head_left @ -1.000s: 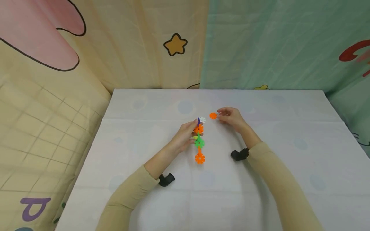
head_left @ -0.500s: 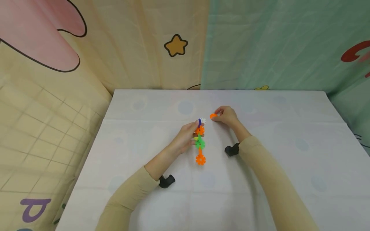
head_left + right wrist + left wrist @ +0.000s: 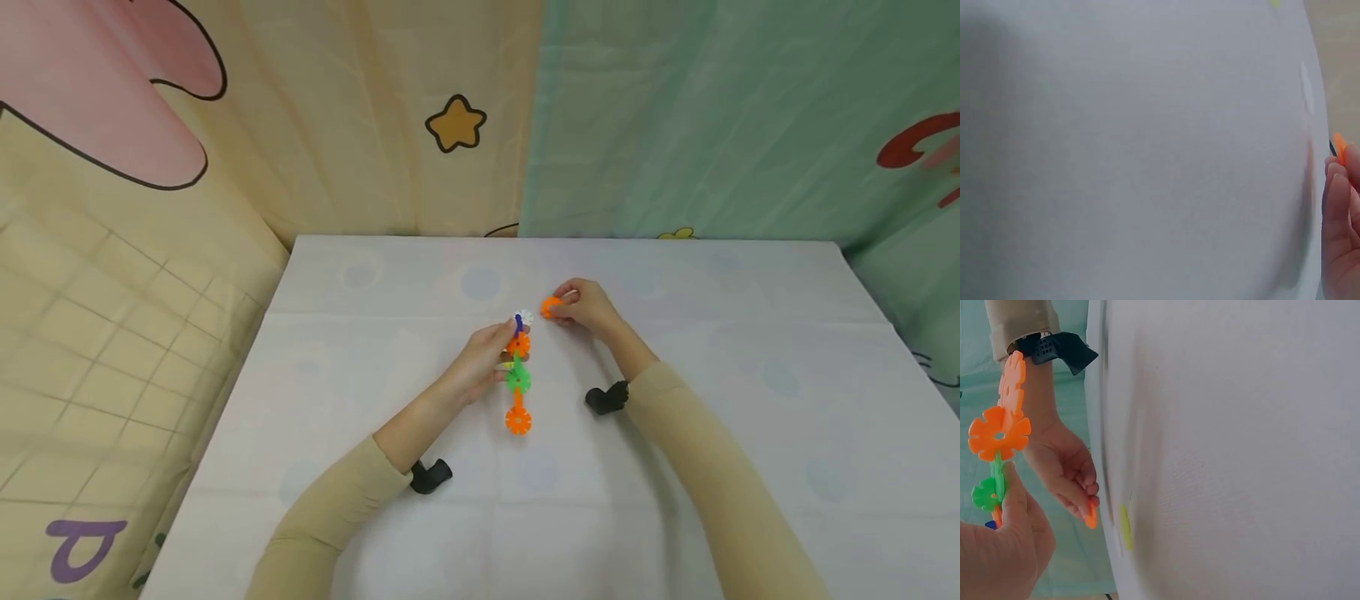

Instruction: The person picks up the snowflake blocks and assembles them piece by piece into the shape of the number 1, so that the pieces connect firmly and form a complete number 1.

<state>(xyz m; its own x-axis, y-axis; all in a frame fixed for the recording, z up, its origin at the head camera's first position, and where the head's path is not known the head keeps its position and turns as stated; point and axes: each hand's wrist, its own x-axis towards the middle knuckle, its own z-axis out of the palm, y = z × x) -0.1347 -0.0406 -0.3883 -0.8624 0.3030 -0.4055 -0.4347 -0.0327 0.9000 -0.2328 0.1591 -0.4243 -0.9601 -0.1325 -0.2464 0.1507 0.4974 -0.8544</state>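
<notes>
My left hand (image 3: 480, 362) grips the upper part of a chain of interlocking snowflake discs. The chain shows a blue disc (image 3: 518, 325), an orange disc (image 3: 519, 344), a green disc (image 3: 518, 380) and, at its near end, another orange disc (image 3: 518, 420). In the left wrist view, thumb and fingers pinch it near the green disc (image 3: 985, 494). To the right, my right hand (image 3: 588, 307) pinches a single orange snowflake disc (image 3: 551, 307) between thumb and fingertips, apart from the chain. My fingers partly hide that disc.
On the white-covered table (image 3: 360, 358) lie a white snowflake disc (image 3: 525, 317) just beyond the chain and a yellow disc (image 3: 1125, 528), partly hidden by my left hand in the head view. Patterned curtains stand at the back and left.
My right hand has closed its fingertips on the single orange disc, which earlier lay just beyond them. The left hand stays nearly still with the chain.
</notes>
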